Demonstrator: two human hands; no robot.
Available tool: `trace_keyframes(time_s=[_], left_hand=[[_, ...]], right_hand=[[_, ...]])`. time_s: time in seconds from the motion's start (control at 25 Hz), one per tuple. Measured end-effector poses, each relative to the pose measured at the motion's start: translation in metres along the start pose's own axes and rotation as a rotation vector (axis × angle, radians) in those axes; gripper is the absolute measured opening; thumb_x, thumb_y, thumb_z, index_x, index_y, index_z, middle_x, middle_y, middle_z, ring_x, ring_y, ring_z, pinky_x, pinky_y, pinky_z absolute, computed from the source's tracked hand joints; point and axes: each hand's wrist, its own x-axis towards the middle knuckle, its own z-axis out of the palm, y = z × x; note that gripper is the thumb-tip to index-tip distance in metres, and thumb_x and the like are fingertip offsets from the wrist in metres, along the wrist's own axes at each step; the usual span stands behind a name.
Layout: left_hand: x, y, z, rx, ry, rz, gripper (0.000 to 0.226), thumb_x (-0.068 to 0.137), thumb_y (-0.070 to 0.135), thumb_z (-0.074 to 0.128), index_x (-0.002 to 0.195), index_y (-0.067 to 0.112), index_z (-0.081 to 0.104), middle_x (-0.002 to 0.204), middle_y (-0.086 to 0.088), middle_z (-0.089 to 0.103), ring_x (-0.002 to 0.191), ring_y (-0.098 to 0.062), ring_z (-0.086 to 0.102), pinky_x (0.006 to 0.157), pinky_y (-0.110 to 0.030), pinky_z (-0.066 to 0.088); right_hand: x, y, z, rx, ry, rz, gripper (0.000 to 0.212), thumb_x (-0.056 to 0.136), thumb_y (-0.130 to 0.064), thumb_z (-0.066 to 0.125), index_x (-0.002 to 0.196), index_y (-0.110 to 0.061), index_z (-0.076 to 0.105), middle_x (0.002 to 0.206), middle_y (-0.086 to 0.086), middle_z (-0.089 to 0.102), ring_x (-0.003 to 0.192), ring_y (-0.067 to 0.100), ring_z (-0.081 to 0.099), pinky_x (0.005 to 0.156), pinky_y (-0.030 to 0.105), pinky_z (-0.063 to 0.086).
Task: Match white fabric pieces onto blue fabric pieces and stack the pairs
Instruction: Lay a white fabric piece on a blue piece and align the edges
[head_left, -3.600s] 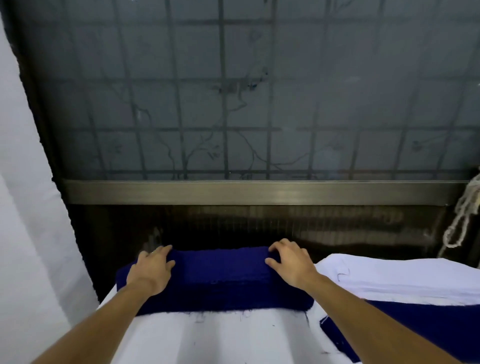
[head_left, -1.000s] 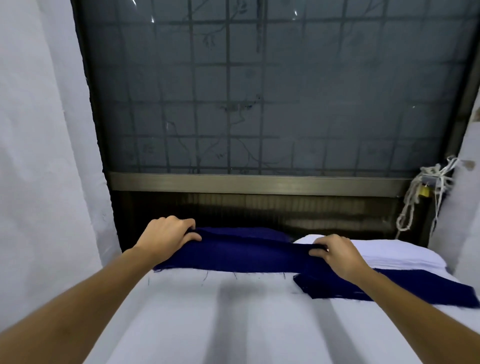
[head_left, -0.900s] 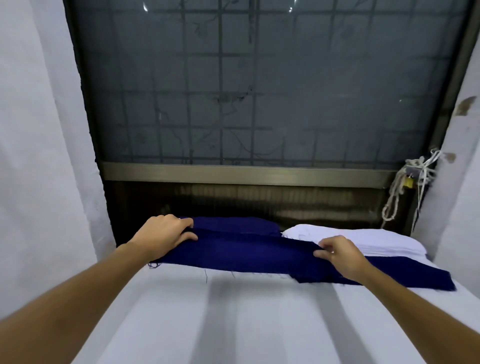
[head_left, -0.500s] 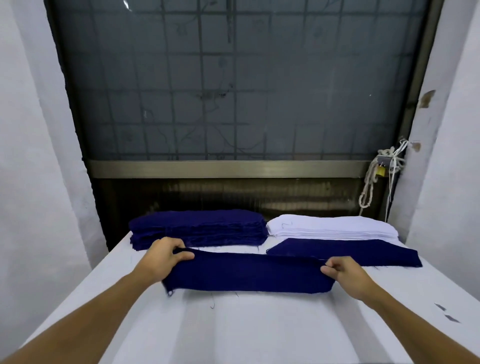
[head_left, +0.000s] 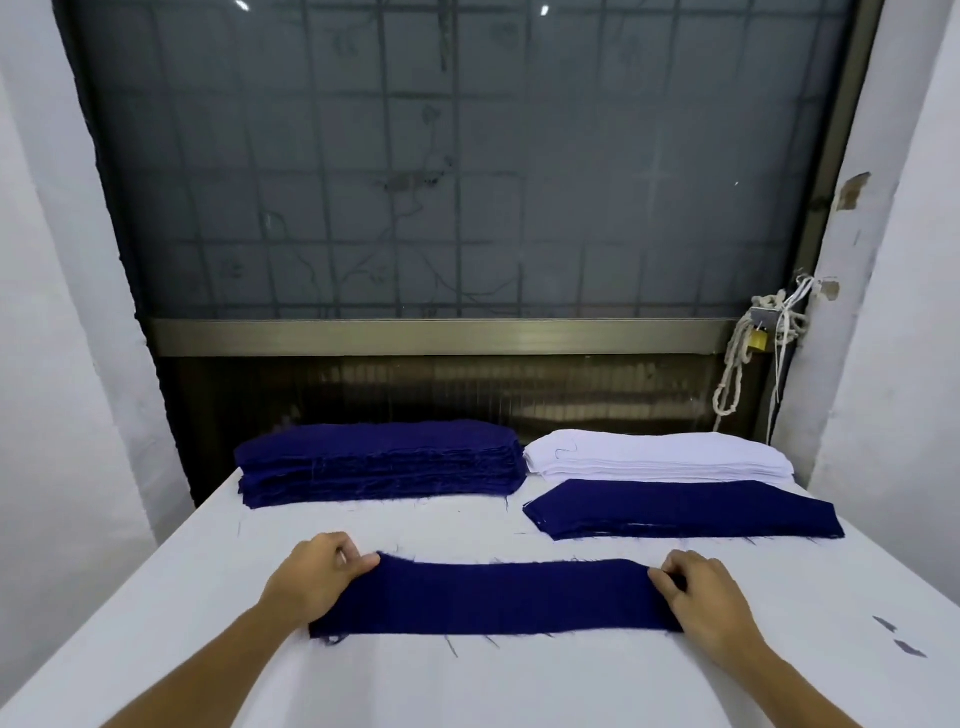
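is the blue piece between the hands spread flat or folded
Spread flat: the blue piece lies as one long strip on the table, left hand and right hand pinching its ends.

No readable text, labels, brands or numbers on anything in view.

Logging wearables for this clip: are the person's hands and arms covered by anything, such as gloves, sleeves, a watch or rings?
Nothing is worn on either. The left hand and right hand are bare, with no gloves and no rings that show. The left forearm and right forearm are bare down to the frame edge: no sleeve, watch, bracelet or marking is visible.
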Motion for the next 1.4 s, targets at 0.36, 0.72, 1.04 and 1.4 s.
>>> trace_keyframes(time_s=[0.36, 0.72, 1.04, 1.4], left_hand=[[-0.014, -0.020, 0.022, -0.170, 0.165, 0.015, 0.019, 0.092, 0.021, 0.069, 0.091, 0.037, 0.060, 0.079, 0.015, 0.069, 0.064, -0.007, 0.066, 0.051, -0.020, 0.045], [-0.019, -0.019, 0.023, -0.179, 0.217, -0.008, 0.020, 0.088, 0.015, 0.068, 0.089, 0.032, 0.058, 0.076, 0.005, 0.064, 0.057, -0.015, 0.065, 0.049, -0.027, 0.049], [0.019, 0.040, 0.013, -0.015, 0.324, 0.245, 0.013, 0.093, 0.029, 0.069, 0.096, 0.034, 0.057, 0.093, 0.016, 0.057, 0.091, -0.004, 0.051, 0.073, -0.026, 0.042], [0.152, 0.237, 0.083, -0.001, 0.080, 0.469, 0.012, 0.099, 0.023, 0.061, 0.108, 0.024, 0.069, 0.101, 0.010, 0.065, 0.088, -0.005, 0.062, 0.080, -0.025, 0.055]], right_hand=[[0.004, 0.006, 0.009, -0.085, 0.074, -0.041, 0.023, 0.096, -0.031, 0.060, 0.074, -0.026, 0.055, 0.076, -0.012, 0.060, 0.074, 0.008, 0.056, 0.065, 0.031, 0.049], [-0.001, 0.005, 0.007, -0.017, 0.118, -0.057, 0.025, 0.096, -0.034, 0.063, 0.076, -0.026, 0.050, 0.078, -0.010, 0.055, 0.074, 0.008, 0.053, 0.062, 0.027, 0.045], [0.053, 0.007, -0.023, -0.136, 0.148, -0.089, 0.016, 0.099, -0.039, 0.057, 0.090, -0.027, 0.052, 0.086, -0.012, 0.054, 0.080, 0.008, 0.052, 0.063, 0.021, 0.044], [0.174, -0.008, -0.008, -0.131, 0.159, -0.143, 0.013, 0.101, -0.039, 0.054, 0.095, -0.028, 0.056, 0.092, -0.010, 0.060, 0.087, 0.010, 0.053, 0.080, 0.029, 0.050]])
